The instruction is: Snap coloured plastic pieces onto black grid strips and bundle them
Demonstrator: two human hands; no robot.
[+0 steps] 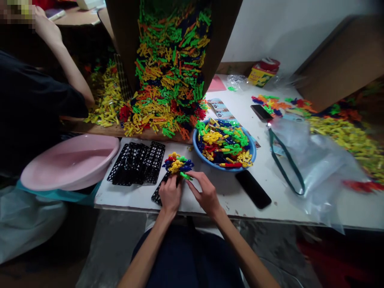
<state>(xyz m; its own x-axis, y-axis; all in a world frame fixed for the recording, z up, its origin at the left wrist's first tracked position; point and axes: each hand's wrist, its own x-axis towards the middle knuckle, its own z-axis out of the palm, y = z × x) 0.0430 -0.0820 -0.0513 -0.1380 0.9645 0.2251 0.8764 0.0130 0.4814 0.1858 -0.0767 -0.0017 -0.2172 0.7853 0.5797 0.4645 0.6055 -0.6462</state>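
Note:
My left hand [170, 193] rests on a black grid tray [158, 193] at the table's near edge, its fingers curled against a small heap of coloured plastic pieces [177, 164] piled on the tray. My right hand [205, 191] reaches in from the right and pinches a green piece [186, 176] at the heap's edge. Just behind and to the right stands a blue bowl [251, 154] full of mixed red, yellow, green and blue pieces.
A stack of black grid trays [137, 163] lies left. A black phone [253, 189] lies right. A tipped cardboard box [172, 60] spills pieces. Also a pink basin [70, 162], clear bags [312, 160], and another person's arm [64, 60] at far left.

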